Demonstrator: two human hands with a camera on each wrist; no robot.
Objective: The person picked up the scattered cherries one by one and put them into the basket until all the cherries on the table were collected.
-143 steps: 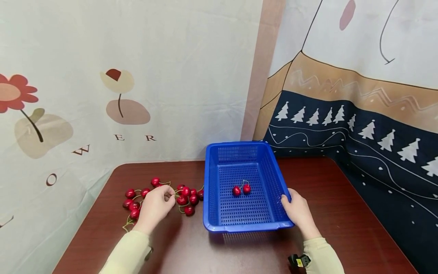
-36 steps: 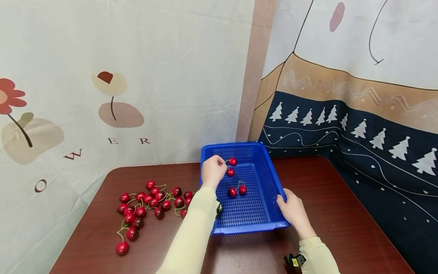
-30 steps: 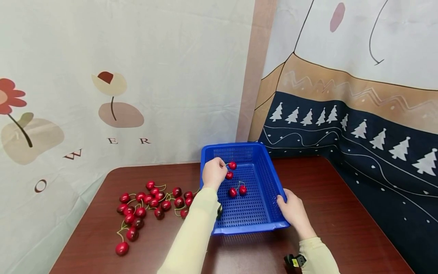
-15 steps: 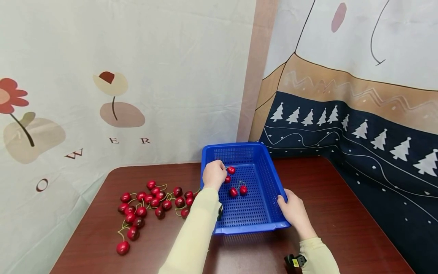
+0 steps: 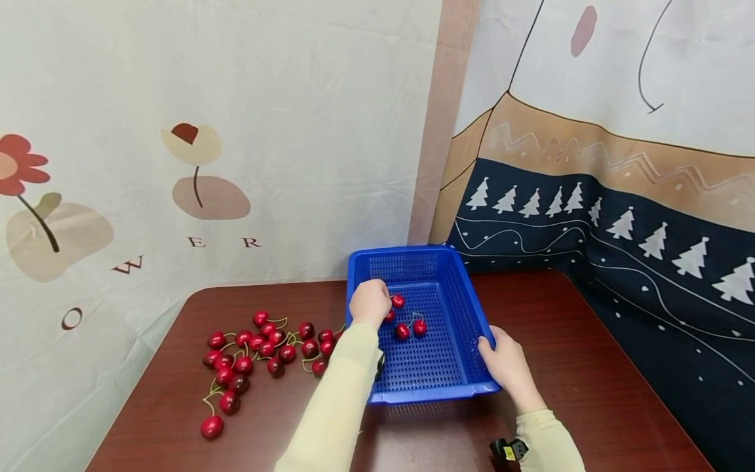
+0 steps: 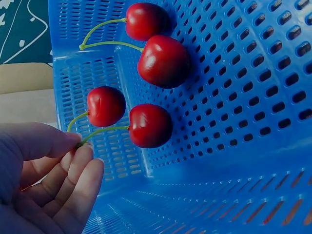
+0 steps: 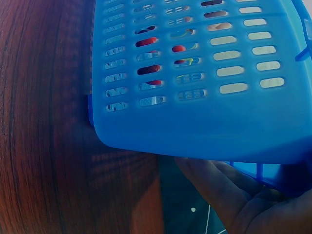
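Note:
My left hand (image 5: 369, 303) is inside the blue plastic basket (image 5: 433, 393), by its left side. Thumb and fingertips pinch the joined green stems of a cherry pair (image 6: 150, 126), as the left wrist view shows. Those two red cherries hang close over the perforated floor of the basket. A second pair of cherries (image 5: 410, 329) lies on that floor just to the right. On the basket's right rim, near the front corner, my right hand (image 5: 508, 360) grips with the thumb over the edge; its other fingers are partly hidden behind the wall.
Several cherries with green stems (image 5: 243, 364) are spread over the brown wooden table (image 5: 171, 393) left of the basket. A few lie close to its left wall, partly behind the left sleeve (image 5: 330, 400). A printed cloth (image 5: 312, 164) hangs behind the table.
The left hand came from the loose cherries into the basket with a pair, and over the last second has lowered it toward the floor. The right hand keeps its grip on the rim.

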